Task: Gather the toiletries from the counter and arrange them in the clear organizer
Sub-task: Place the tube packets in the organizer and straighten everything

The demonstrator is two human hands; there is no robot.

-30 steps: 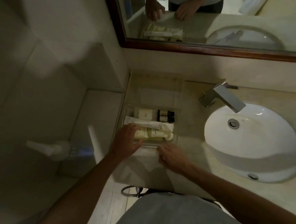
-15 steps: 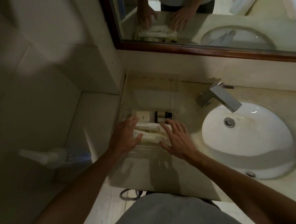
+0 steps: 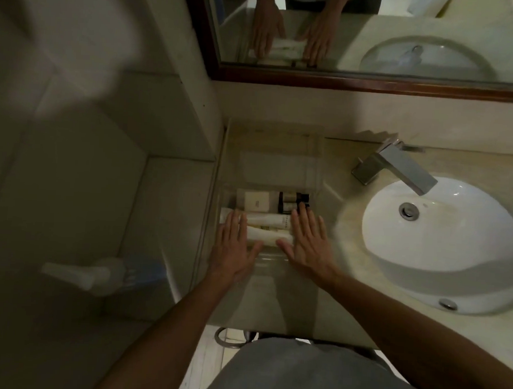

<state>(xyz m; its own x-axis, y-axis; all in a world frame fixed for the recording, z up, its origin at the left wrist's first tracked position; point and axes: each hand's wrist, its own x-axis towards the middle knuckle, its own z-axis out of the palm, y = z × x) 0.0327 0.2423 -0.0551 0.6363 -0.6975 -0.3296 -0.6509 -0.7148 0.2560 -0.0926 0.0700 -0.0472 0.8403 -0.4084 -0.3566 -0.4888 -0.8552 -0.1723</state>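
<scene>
The clear organizer (image 3: 274, 141) sits on the counter against the left wall, below the mirror. In its near end lie a pale boxed item (image 3: 256, 201), two small dark bottles (image 3: 292, 201) and two white tubes (image 3: 273, 222) side by side. My left hand (image 3: 234, 246) lies flat with fingers spread over the left ends of the tubes. My right hand (image 3: 307, 241) lies flat and open over their right ends. Neither hand grips anything. The far part of the organizer holds nothing I can make out.
A white oval sink (image 3: 443, 242) with a square chrome tap (image 3: 399, 166) fills the right of the counter (image 3: 273, 302). A wood-framed mirror (image 3: 374, 80) hangs above. A pump bottle (image 3: 96, 275) stands on the low ledge at left.
My right hand moved up from the counter's front onto the right ends of the tubes. My left hand flattened and spread. The camera view shifted slightly.
</scene>
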